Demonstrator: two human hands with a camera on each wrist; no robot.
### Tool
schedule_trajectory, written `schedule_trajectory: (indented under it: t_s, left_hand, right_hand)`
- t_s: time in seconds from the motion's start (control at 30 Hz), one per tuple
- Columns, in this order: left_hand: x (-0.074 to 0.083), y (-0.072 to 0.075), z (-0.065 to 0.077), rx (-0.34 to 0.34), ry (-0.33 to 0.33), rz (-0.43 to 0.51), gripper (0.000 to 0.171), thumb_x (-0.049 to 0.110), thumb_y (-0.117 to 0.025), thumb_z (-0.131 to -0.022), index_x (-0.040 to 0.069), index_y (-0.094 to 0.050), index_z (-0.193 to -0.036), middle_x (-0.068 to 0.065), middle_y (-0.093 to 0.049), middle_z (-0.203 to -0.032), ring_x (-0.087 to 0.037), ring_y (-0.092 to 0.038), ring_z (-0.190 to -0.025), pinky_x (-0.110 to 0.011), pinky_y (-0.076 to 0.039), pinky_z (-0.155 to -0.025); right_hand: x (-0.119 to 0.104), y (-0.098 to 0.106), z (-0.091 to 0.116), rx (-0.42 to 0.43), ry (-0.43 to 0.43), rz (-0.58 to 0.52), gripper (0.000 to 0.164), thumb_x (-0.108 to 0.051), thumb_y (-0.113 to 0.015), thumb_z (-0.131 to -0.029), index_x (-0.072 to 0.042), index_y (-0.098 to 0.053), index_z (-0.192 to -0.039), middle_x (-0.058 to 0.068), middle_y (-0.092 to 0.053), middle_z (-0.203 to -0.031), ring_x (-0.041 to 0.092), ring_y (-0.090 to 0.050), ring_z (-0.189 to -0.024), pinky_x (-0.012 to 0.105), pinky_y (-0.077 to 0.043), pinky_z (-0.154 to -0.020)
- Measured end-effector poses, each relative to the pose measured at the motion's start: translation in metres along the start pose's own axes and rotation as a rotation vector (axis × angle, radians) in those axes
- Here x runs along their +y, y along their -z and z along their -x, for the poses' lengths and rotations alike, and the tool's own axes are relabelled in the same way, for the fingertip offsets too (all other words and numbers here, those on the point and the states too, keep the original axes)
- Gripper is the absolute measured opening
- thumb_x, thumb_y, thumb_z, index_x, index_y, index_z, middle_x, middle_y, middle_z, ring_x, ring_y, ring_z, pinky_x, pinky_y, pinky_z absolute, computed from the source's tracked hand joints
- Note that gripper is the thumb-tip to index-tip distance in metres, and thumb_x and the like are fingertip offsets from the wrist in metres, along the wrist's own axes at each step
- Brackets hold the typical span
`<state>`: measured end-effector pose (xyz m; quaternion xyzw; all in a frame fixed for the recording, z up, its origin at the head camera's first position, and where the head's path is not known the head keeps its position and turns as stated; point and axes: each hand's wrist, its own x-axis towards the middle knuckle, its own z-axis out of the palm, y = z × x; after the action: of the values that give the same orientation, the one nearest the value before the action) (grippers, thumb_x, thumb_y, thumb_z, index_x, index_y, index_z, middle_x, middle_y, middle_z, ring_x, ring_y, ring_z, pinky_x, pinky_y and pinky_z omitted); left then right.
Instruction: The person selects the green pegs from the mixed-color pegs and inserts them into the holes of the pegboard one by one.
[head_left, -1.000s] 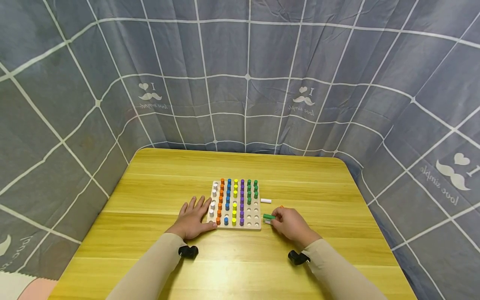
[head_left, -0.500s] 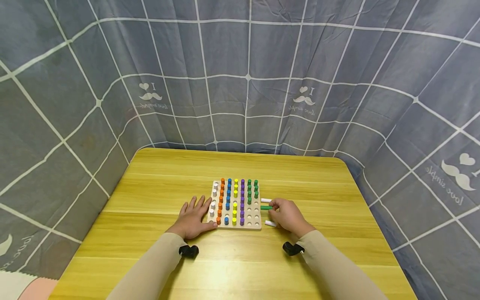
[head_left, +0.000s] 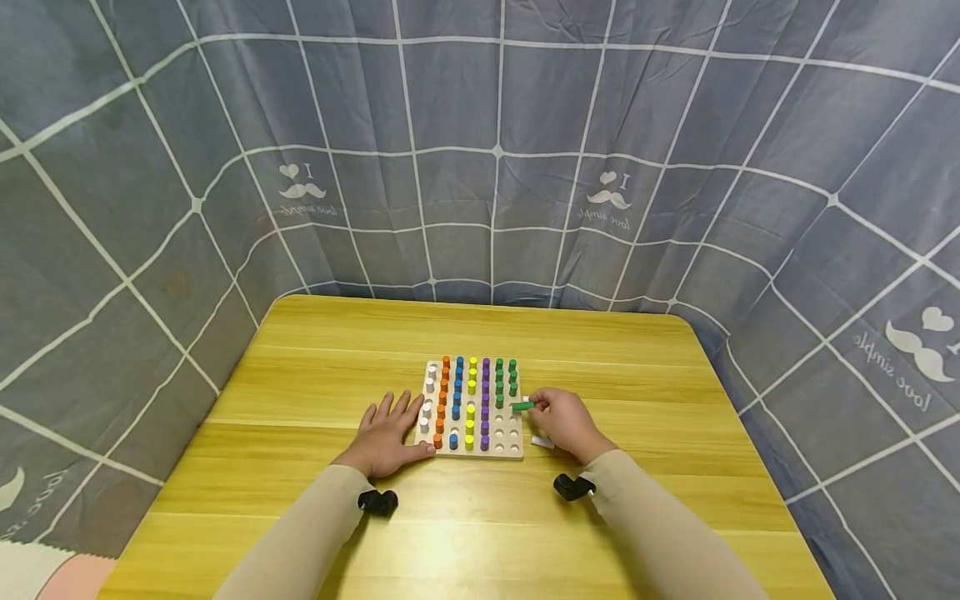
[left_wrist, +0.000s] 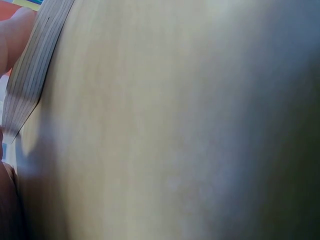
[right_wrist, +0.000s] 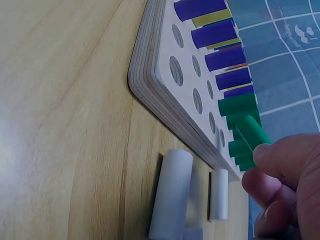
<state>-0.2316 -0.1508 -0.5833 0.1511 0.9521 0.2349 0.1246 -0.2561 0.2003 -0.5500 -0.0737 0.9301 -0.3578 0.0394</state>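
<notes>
A wooden pegboard (head_left: 507, 456) stands on the table, with columns of white, orange, blue, yellow, purple and green pegs upright in its holes. My left hand (head_left: 384, 440) lies with spread fingers at its left side, the thumb at the near left corner; the left wrist view catches only part of that hand beside the board's layered edge (left_wrist: 37, 65). Between thumb and fingertips, my right hand (head_left: 567, 423) pinches a green peg (right_wrist: 252, 132), tilted above the holes at the right of the board. The fingers cover its lower end.
Two white pegs lie on the table right of the board: a nearer one (right_wrist: 172, 195) and a farther one (right_wrist: 219, 195). Several holes (right_wrist: 176, 70) on the board's near right hold no peg. A grey checked curtain (head_left: 495, 192) surrounds the wooden table (head_left: 480, 533).
My right hand has carried the green peg from beside the near white peg, away from me and leftward, to over the board's right edge. The left hand has stayed in place.
</notes>
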Motion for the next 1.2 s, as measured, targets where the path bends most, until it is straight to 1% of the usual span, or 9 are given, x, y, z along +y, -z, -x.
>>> schedule_trajectory:
  t_s: [0.13,0.23,0.4,0.53,0.63,0.77,0.87,1.0,1.2]
  left_hand:
    - [0.002,0.001,0.001,-0.004,0.0,0.006,0.102,0.072,-0.061,-0.094,0.024,-0.015,-0.171,-0.015,-0.011,-0.178,-0.046,0.002,-0.164,-0.067,0.004,-0.128]
    - [0.003,0.002,0.003,-0.002,-0.004,0.011,0.103,0.073,-0.061,-0.093,0.024,-0.016,-0.171,-0.017,-0.012,-0.177,-0.047,0.002,-0.163,-0.068,0.003,-0.128]
    - [0.003,0.003,0.004,0.017,-0.022,0.019,0.104,0.074,-0.06,-0.092,0.023,-0.017,-0.171,-0.018,-0.013,-0.177,-0.048,0.001,-0.163,-0.069,0.004,-0.128]
    - [0.003,0.003,0.005,0.016,-0.024,0.019,0.103,0.073,-0.06,-0.093,0.023,-0.017,-0.171,-0.019,-0.014,-0.177,-0.049,0.0,-0.163,-0.069,0.003,-0.127]
    - [0.003,0.004,0.005,-0.001,-0.014,0.006,0.102,0.071,-0.061,-0.093,0.022,-0.017,-0.171,-0.019,-0.013,-0.177,-0.049,0.0,-0.163,-0.068,0.002,-0.128]
    - [0.004,0.007,0.004,-0.021,-0.005,-0.013,0.101,0.069,-0.062,-0.095,0.021,-0.016,-0.171,-0.018,-0.012,-0.177,-0.048,0.0,-0.163,-0.069,0.001,-0.128]
    - [0.002,0.005,0.002,-0.019,-0.002,-0.008,0.101,0.069,-0.062,-0.095,0.022,-0.016,-0.171,-0.016,-0.012,-0.178,-0.047,0.001,-0.163,-0.068,0.002,-0.128]
    - [-0.001,0.001,0.001,-0.006,-0.004,-0.001,0.101,0.07,-0.062,-0.094,0.022,-0.017,-0.171,-0.015,-0.011,-0.178,-0.046,0.001,-0.164,-0.067,0.002,-0.128]
    - [0.004,0.007,0.003,-0.037,0.007,-0.028,0.102,0.072,-0.06,-0.094,0.024,-0.014,-0.172,-0.016,-0.011,-0.178,-0.046,0.001,-0.164,-0.067,0.001,-0.128]
  right_hand:
    - [-0.002,-0.002,-0.002,0.009,0.004,0.028,0.013,-0.013,-0.073,-0.096,-0.006,-0.077,-0.107,-0.003,-0.068,-0.084,0.011,-0.052,-0.065,0.025,-0.043,-0.063]
    - [-0.002,-0.003,-0.004,0.011,0.0,0.051,0.014,-0.014,-0.074,-0.096,-0.006,-0.077,-0.107,-0.004,-0.067,-0.083,0.012,-0.052,-0.068,0.026,-0.043,-0.065]
    - [-0.002,-0.007,-0.008,0.016,-0.005,0.09,0.012,-0.015,-0.074,-0.096,-0.007,-0.076,-0.105,-0.004,-0.064,-0.079,0.013,-0.052,-0.069,0.027,-0.043,-0.066]
    - [-0.002,-0.01,-0.011,0.022,0.01,0.139,0.012,-0.014,-0.073,-0.097,-0.006,-0.077,-0.105,-0.003,-0.062,-0.076,0.013,-0.052,-0.067,0.027,-0.043,-0.065]
    - [-0.004,-0.011,-0.012,0.016,0.011,0.159,0.012,-0.014,-0.072,-0.098,-0.007,-0.077,-0.107,-0.003,-0.062,-0.076,0.013,-0.052,-0.067,0.027,-0.043,-0.065]
    - [-0.008,-0.01,-0.012,0.0,-0.005,0.162,0.014,-0.014,-0.071,-0.099,-0.007,-0.076,-0.11,-0.002,-0.063,-0.078,0.014,-0.054,-0.069,0.028,-0.046,-0.068]
    - [-0.012,-0.009,-0.012,-0.008,-0.01,0.172,0.015,-0.013,-0.071,-0.099,-0.007,-0.076,-0.112,-0.001,-0.064,-0.08,0.014,-0.054,-0.072,0.03,-0.048,-0.07]
    - [-0.015,-0.009,-0.013,-0.013,0.005,0.18,0.013,-0.013,-0.071,-0.099,-0.007,-0.076,-0.11,-0.001,-0.063,-0.08,0.015,-0.054,-0.072,0.03,-0.047,-0.069]
    - [-0.015,-0.011,-0.016,-0.024,0.026,0.168,0.013,-0.011,-0.069,-0.099,-0.007,-0.076,-0.11,-0.002,-0.061,-0.076,0.013,-0.052,-0.068,0.029,-0.046,-0.068]
